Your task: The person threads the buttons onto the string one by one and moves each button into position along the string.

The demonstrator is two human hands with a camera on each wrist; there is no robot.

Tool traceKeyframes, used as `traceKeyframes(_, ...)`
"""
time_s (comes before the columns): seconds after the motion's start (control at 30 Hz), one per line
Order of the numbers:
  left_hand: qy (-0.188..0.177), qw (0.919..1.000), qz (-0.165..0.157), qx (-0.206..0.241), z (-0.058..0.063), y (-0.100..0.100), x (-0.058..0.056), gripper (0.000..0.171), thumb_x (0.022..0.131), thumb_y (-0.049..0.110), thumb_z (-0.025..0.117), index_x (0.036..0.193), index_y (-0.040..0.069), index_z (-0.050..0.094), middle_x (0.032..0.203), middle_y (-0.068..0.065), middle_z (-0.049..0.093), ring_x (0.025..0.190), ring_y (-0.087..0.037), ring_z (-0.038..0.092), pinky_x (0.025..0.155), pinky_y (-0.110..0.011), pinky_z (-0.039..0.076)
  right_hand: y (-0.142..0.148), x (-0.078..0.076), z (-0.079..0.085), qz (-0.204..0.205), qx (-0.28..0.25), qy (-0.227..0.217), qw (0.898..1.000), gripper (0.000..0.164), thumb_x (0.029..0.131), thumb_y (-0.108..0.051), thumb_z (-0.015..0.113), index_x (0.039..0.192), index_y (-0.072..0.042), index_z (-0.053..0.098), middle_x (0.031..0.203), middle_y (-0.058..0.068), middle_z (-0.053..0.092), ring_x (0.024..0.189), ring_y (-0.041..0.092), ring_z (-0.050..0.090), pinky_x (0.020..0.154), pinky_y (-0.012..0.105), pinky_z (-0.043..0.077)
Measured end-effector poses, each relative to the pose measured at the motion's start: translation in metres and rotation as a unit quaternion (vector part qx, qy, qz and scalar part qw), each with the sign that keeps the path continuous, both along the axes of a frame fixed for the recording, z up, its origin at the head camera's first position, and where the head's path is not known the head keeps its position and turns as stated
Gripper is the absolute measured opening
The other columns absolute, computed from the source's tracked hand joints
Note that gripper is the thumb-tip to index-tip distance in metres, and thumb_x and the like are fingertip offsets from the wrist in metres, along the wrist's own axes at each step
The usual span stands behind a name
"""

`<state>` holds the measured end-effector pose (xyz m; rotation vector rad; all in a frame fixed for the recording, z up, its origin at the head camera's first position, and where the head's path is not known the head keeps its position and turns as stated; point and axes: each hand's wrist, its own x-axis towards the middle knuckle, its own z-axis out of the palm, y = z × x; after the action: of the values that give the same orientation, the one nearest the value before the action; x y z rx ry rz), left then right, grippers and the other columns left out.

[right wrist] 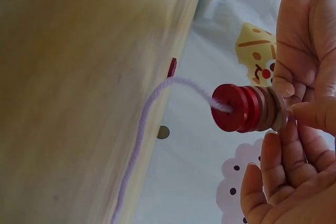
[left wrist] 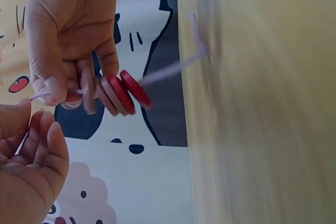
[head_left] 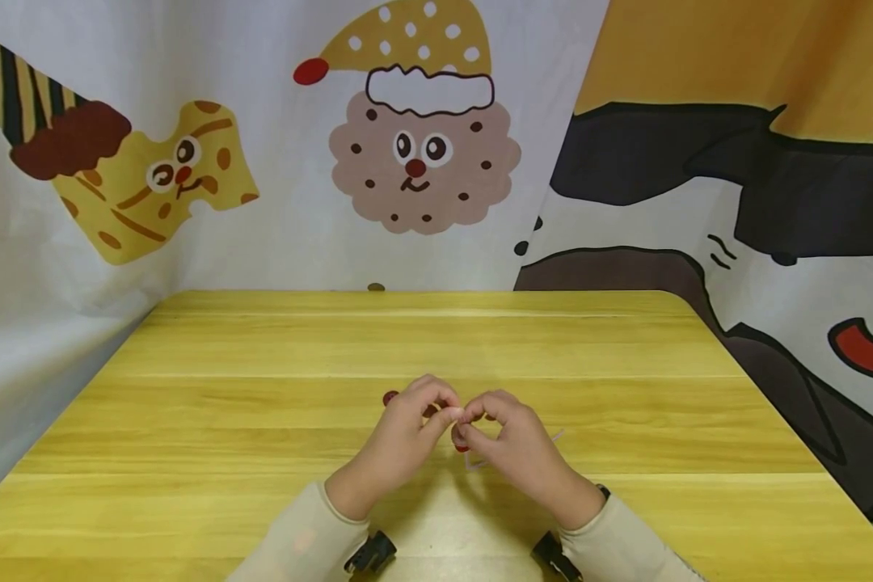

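Note:
Both hands meet above the table. The left hand (head_left: 400, 432) pinches the tip of a light purple yarn (left wrist: 168, 71) between thumb and finger. Close beside it, the right hand (head_left: 512, 436) pinches the same yarn next to a row of threaded buttons. In the right wrist view, a red button (right wrist: 227, 107) is at the front of the row, with more red and brownish buttons (right wrist: 269, 106) behind it. Below the buttons, the yarn's long tail hangs down to the table. Fingers partly hide the hindmost button.
On the wooden table (head_left: 262, 436), a dark red button (head_left: 390, 398) lies just beyond the left hand. A brown piece (head_left: 429, 411) shows partly behind the left fingers. A cartoon-printed curtain (head_left: 262, 242) hangs behind the table.

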<state>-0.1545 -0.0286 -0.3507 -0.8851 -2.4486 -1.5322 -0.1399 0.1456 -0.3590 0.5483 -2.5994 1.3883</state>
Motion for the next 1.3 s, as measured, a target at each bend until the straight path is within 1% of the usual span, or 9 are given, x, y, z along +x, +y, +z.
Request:
traceKeyframes(0.13,-0.009,0.9999,0.009,0.006,0.0011,0.0003,-0.0002,0.006,0.093,0.007,0.061,0.088,0.01,0.06,0.093,0.001,0.059,0.09,-0.013,0.056,0.079,-0.033,0.049,-0.0001,0.0007,0.0007,-0.001,-0.001,-0.018,1.0,0.012,0.088,-0.01,0.07,0.083,-0.019,0.066,0.086,-0.009,0.061,0.091,0.013,0.058,0.086,0.047,0.049)
traceKeyframes(0.3,-0.02,0.9996,0.018,0.011,0.0011,-0.0003,-0.0015,0.007,0.094,0.008,0.061,0.087,0.01,0.06,0.093,0.001,0.06,0.091,-0.014,0.056,0.079,-0.034,0.048,-0.0005,0.0017,0.0019,0.007,-0.013,-0.046,0.999,0.013,0.09,-0.006,0.066,0.084,-0.017,0.064,0.084,-0.008,0.06,0.09,0.013,0.057,0.083,0.042,0.05)
traceKeyframes(0.47,-0.036,0.9991,0.017,0.011,0.0016,-0.0017,-0.0018,0.007,0.095,0.009,0.06,0.088,0.011,0.06,0.094,0.001,0.059,0.09,-0.014,0.056,0.08,-0.034,0.047,-0.0002,0.0017,0.0017,0.012,-0.022,-0.064,0.998,0.006,0.094,-0.01,0.063,0.089,-0.014,0.065,0.081,-0.006,0.061,0.084,0.014,0.061,0.082,0.038,0.05)
traceKeyframes(0.57,-0.044,0.9988,0.019,0.011,0.0013,-0.0028,-0.0019,0.007,0.095,0.009,0.06,0.089,0.012,0.06,0.094,0.003,0.059,0.09,-0.013,0.055,0.08,-0.034,0.047,0.0004,0.0014,0.0016,0.013,-0.027,-0.074,0.997,0.007,0.096,-0.015,0.061,0.091,-0.013,0.066,0.081,-0.004,0.062,0.083,0.017,0.063,0.082,0.037,0.05)
traceKeyframes(0.7,-0.049,0.9984,0.023,0.013,0.0002,-0.0036,-0.0026,0.006,0.095,0.009,0.06,0.089,0.012,0.06,0.094,0.003,0.059,0.09,-0.013,0.055,0.08,-0.034,0.047,0.0006,0.0011,0.0018,0.012,-0.026,-0.074,0.997,0.01,0.096,-0.018,0.061,0.093,-0.012,0.068,0.085,-0.002,0.062,0.084,0.017,0.062,0.081,0.034,0.051)
traceKeyframes(0.9,-0.056,0.9979,0.029,0.014,-0.0003,-0.0039,-0.0029,0.006,0.095,0.008,0.06,0.09,0.011,0.061,0.094,0.002,0.059,0.089,-0.013,0.055,0.08,-0.033,0.047,0.0002,0.0018,0.0023,0.008,-0.042,-0.09,0.995,0.012,0.097,-0.018,0.059,0.099,-0.009,0.068,0.09,0.006,0.061,0.076,0.013,0.063,0.067,0.025,0.055)
traceKeyframes(1.07,-0.057,0.9979,0.029,0.011,-0.0007,-0.0039,-0.0034,0.006,0.095,0.008,0.06,0.09,0.011,0.061,0.093,0.002,0.059,0.088,-0.013,0.055,0.079,-0.032,0.047,-0.0001,0.002,0.0037,0.002,-0.04,-0.081,0.996,0.012,0.097,-0.016,0.06,0.1,-0.009,0.069,0.09,0.003,0.061,0.078,0.012,0.062,0.071,0.025,0.054)
traceKeyframes(1.23,-0.068,0.9971,0.031,0.018,-0.0002,-0.0049,-0.0041,0.004,0.095,0.009,0.061,0.092,0.011,0.062,0.094,0.003,0.06,0.089,-0.014,0.055,0.08,-0.035,0.047,-0.0002,0.0025,0.0052,0.009,-0.047,-0.072,0.996,0.015,0.097,-0.018,0.06,0.1,-0.006,0.068,0.092,0.007,0.062,0.078,0.011,0.063,0.069,0.024,0.054)
traceKeyframes(1.3,-0.073,0.9965,0.032,0.024,0.0002,-0.0064,-0.0044,0.003,0.095,0.01,0.06,0.094,0.011,0.063,0.096,0.002,0.06,0.09,-0.014,0.055,0.081,-0.036,0.047,0.0002,0.0025,0.0049,0.011,-0.047,-0.068,0.997,0.015,0.096,-0.019,0.06,0.1,-0.007,0.068,0.091,0.007,0.062,0.078,0.011,0.063,0.07,0.024,0.054)
